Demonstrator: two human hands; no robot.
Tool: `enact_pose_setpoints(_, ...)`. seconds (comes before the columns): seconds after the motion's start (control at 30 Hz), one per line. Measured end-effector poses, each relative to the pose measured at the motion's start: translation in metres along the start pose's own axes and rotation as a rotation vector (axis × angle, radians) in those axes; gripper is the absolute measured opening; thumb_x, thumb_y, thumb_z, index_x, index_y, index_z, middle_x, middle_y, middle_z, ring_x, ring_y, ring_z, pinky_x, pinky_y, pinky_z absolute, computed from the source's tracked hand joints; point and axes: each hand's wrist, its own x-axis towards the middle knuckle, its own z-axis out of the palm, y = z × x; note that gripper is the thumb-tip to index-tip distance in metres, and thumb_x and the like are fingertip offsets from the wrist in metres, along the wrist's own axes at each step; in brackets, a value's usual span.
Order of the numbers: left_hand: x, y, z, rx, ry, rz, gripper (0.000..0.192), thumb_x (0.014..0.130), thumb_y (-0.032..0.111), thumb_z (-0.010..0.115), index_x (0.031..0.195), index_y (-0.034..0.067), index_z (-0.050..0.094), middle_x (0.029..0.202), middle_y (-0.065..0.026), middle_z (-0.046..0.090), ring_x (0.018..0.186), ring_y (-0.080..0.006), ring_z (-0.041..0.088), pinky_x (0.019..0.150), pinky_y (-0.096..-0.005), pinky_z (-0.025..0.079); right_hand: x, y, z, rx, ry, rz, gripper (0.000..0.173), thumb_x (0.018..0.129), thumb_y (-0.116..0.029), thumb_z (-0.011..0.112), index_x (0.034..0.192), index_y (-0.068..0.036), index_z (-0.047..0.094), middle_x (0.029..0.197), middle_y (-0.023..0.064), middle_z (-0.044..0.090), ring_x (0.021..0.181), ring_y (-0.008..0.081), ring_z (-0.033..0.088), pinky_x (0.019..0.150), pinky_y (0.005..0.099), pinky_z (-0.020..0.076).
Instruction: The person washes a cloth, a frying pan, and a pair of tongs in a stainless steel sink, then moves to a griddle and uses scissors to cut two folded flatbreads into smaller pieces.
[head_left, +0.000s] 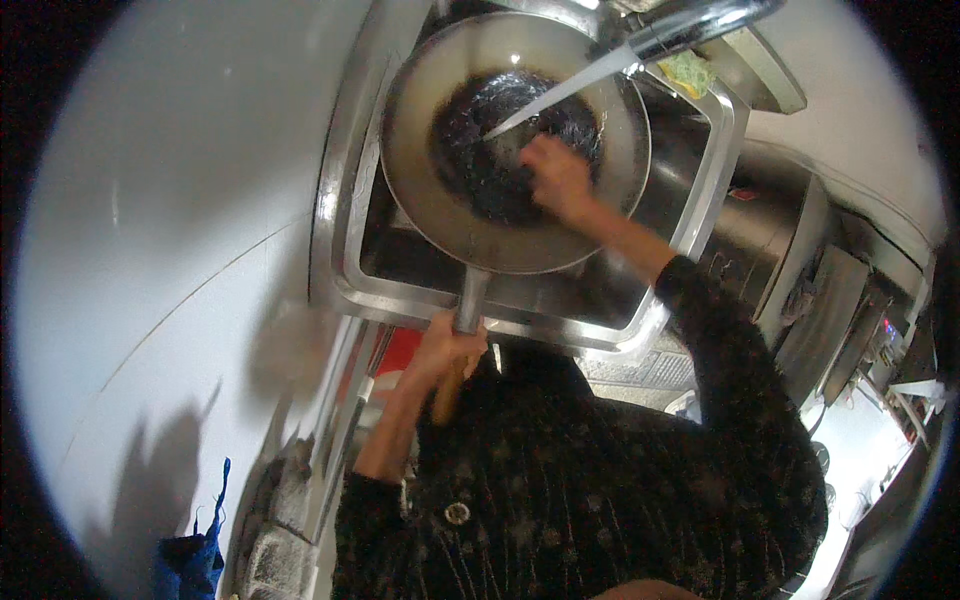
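Observation:
A large wok (409, 142) rests over a stainless-steel sink (517, 326), its long handle pointing toward my body. My left hand (454, 349) grips that handle (472, 296), which ends in a wooden grip (448, 397). Water (559, 90) runs from a chrome faucet (697, 30) into the wok's dark, wet middle. My right hand (559, 176) is down inside the wok beside the stream, its fingers curled. Blur and the hand itself hide whether anything is held there.
A green and yellow sponge (688, 73) lies at the sink's back right corner, near the faucet. A white wall (187, 172) rises close on the left. Right of the sink stands a large metal vessel (757, 217). Something blue (191, 559) shows at lower left.

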Motion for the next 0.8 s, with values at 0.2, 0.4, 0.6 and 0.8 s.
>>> enact_pose_setpoints(0.2, -0.002, -0.001, 0.004, 0.032, 0.051, 0.003, 0.019, 0.076, 0.006, 0.069, 0.088, 0.002, 0.055, 0.065, -0.0064, 0.056, 0.046, -0.0151, 0.054, 0.042, -0.0303, 0.043, 0.090, 0.016, 0.010, -0.024, 0.228, -0.404, 0.028, 0.074, -0.002, 0.061, 0.100, -0.011, 0.061, 0.097, 0.0106, 0.061, 0.091, 0.0314, 0.063, 0.074, 0.0461, 0.0533)
enact_pose_setpoints(0.4, 0.000, 0.000, 0.000, 0.037, 0.036, 0.000, 0.017, 0.077, 0.007, 0.069, 0.085, 0.002, 0.055, 0.062, -0.0063, 0.055, 0.047, -0.0158, 0.054, 0.044, -0.0308, 0.043, -0.006, -0.012, -0.001, 0.052, -0.037, -0.224, 0.038, 0.064, 0.006, 0.065, 0.096, -0.014, 0.063, 0.101, 0.0115, 0.059, 0.097, 0.0359, 0.060, 0.079, 0.0460, 0.0537)
enact_pose_setpoints(0.6, -0.001, -0.003, 0.000, 0.064, 0.041, -0.036, 0.016, 0.077, 0.005, 0.067, 0.086, 0.003, 0.055, 0.067, -0.0047, 0.056, 0.047, -0.0136, 0.054, 0.042, -0.0288, 0.043, 0.116, 0.013, 0.026, 0.133, 0.508, -0.323, 0.021, 0.076, 0.002, 0.059, 0.091, -0.013, 0.060, 0.080, 0.0089, 0.055, 0.080, 0.0353, 0.058, 0.065, 0.0477, 0.0473)
enact_pose_setpoints(0.8, -0.001, -0.008, -0.004, 0.087, 0.017, 0.042, 0.017, 0.078, 0.009, 0.069, 0.087, 0.005, 0.055, 0.064, -0.0037, 0.055, 0.047, -0.0130, 0.054, 0.043, -0.0282, 0.044, 0.125, -0.055, 0.048, 0.390, 0.691, -0.077, 0.032, 0.075, 0.009, 0.055, 0.104, -0.004, 0.060, 0.095, 0.0172, 0.057, 0.093, 0.0348, 0.057, 0.084, 0.0399, 0.0469)
